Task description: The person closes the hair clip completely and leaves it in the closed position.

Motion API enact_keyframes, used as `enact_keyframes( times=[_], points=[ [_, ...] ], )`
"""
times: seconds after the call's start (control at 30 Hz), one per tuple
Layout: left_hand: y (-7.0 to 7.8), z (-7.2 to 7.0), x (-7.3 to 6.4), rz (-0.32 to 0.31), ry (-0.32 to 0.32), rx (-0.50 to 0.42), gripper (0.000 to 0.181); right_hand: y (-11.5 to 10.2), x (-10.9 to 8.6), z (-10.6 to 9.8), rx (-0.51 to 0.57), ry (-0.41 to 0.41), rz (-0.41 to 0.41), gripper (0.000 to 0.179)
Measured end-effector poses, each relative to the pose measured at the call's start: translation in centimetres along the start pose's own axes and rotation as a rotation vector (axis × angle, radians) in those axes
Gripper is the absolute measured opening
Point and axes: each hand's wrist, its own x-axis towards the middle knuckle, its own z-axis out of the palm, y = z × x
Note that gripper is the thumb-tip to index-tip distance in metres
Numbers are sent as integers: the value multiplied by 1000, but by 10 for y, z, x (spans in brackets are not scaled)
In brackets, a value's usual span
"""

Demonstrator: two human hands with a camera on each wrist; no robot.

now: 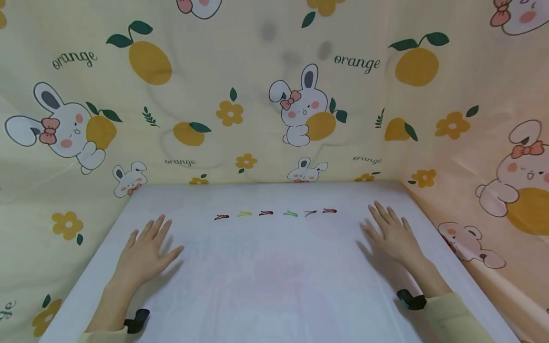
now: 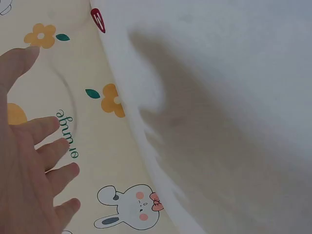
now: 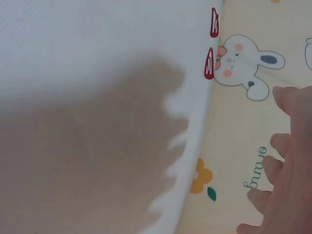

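Observation:
Several snap hair clips lie in a row near the far side of the white table. From the left come a dark red clip (image 1: 221, 217), a yellow clip (image 1: 244, 214), another red clip (image 1: 266, 213), a green clip (image 1: 290, 214), a thin dark clip (image 1: 310, 212) and a red clip (image 1: 329, 210). My left hand (image 1: 146, 255), fingers spread, hovers over the table's left part, closest to the leftmost clip. On the other side my right hand (image 1: 394, 238) is spread too, right of the row. Both hands hold nothing and cast shadows on the tabletop.
The white table (image 1: 274, 286) meets a hanging cloth (image 1: 257, 62) printed with rabbits and oranges at its back. The cloth also runs along the left and right sides. A dark strap piece (image 1: 137, 321) sits at the left wrist, another (image 1: 411, 300) at the right.

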Motion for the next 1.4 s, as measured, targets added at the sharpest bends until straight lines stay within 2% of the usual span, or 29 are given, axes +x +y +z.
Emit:
enact_keyframes(
  times=[0.2,0.43,0.6,1.0,1.2,1.4],
  points=[
    [1,0,7,32,67,-6,81,-9,5,-1,57,45,-27,77],
    [2,1,19,107,205,1,64,-27,17,1,124,106,-81,75],
    [4,4,32,135,272,-21,56,-41,28,1,131,126,-108,75],
    [18,10,63,112,284,-130,46,-75,49,2,134,105,-160,73],
    [20,15,79,78,244,-219,40,-92,59,9,135,74,-200,72],
    [20,28,90,39,181,-332,35,-110,64,19,133,47,-245,73]
  ],
)
